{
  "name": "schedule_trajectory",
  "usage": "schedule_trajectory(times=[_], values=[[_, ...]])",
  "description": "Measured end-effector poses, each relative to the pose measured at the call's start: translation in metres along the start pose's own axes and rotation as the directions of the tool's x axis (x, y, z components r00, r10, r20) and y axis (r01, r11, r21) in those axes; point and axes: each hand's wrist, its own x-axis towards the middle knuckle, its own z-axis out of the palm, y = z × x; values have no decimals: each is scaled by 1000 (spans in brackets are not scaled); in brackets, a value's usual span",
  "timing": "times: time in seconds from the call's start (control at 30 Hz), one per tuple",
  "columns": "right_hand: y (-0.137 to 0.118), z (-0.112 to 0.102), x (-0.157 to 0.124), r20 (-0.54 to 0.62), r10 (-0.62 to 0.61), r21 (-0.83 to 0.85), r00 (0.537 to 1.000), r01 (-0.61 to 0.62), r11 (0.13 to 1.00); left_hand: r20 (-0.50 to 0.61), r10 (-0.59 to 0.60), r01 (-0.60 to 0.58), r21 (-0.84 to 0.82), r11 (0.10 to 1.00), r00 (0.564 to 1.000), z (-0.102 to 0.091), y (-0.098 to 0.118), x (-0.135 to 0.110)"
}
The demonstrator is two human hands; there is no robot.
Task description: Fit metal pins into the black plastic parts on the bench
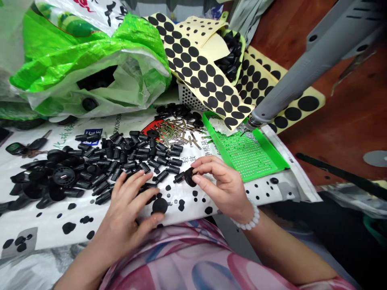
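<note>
My right hand [225, 187] pinches the edge of a black round plastic part [190, 177] between thumb and fingertips, just above the table's near side. Close to that part lies a short black cylinder [179, 177]. My left hand [128, 215] has its fingers spread, the fingertips over the near edge of a heap of black plastic cylinders [121, 155]. A flat black disc [160, 206] lies by its thumb and index finger; whether they touch it I cannot tell. Behind the heap is a pile of small metal pieces [178, 131].
A green tray [266, 165] with small metal bits stands at the right, under a grey power screwdriver [287, 80]. Sheets of round black stickers [202, 72] lean on a basket. Round black parts [57, 173] and keys [28, 147] lie left, before a green-white bag [99, 80].
</note>
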Motion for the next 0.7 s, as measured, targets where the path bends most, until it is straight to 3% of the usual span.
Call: schedule_trajectory(times=[0.1,0.3,0.47,0.7], values=[[1,-1,-1,-5,5,3,1000,-5,1000,-74,-31,38,96,995,997,0,-11,8],[5,-1,-4,-1,9,21,1000,-9,1000,-59,25,-14,187,982,998,2,-24,18],[3,3,-3,22,0,39,1000,-1,999,-120,-4,19,121,992,993,-6,-21,22],[-7,17,4,49,-58,80,997,54,995,-229,-150,152,-10,988,962,-7,-10,29]])
